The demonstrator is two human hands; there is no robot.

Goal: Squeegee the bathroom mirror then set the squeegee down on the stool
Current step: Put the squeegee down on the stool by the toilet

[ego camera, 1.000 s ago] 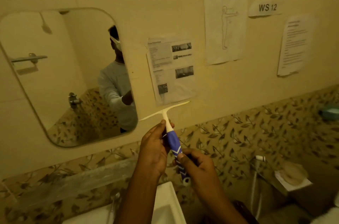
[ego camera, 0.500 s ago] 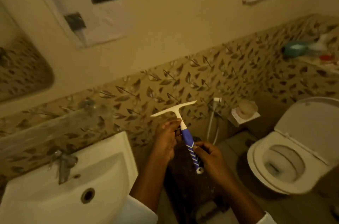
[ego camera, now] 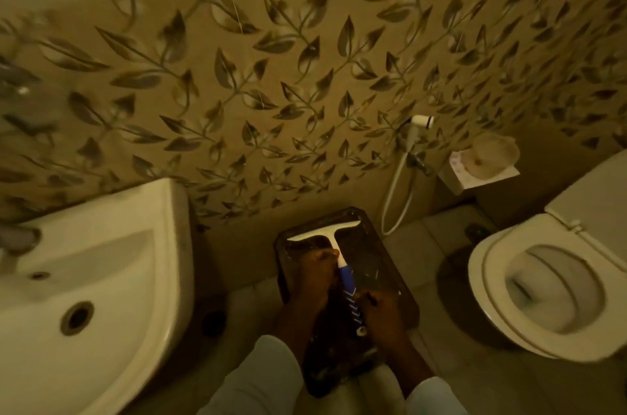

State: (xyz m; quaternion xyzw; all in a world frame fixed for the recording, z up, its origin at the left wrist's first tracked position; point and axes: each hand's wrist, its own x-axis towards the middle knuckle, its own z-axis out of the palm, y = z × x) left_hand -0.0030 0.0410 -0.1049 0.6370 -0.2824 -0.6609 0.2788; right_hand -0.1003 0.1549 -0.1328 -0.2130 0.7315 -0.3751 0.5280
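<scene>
Over the dark rectangular stool point(ego camera: 386, 255) the white-bladed, blue-handled squeegee point(ego camera: 346, 278) lies along the stool's length, blade at its far end; the left hand point(ego camera: 315, 282) curls round the neck; the right hand point(ego camera: 383, 309) pinches the handle's near end; whether it touches the stool's top I cannot tell.

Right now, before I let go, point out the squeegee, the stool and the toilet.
squeegee point(ego camera: 346, 278): head view, on the blue part of its handle.
stool point(ego camera: 377, 251): head view, on the bare dark top, right of the handle.
toilet point(ego camera: 487, 278): head view, on the left side of the seat rim.
</scene>
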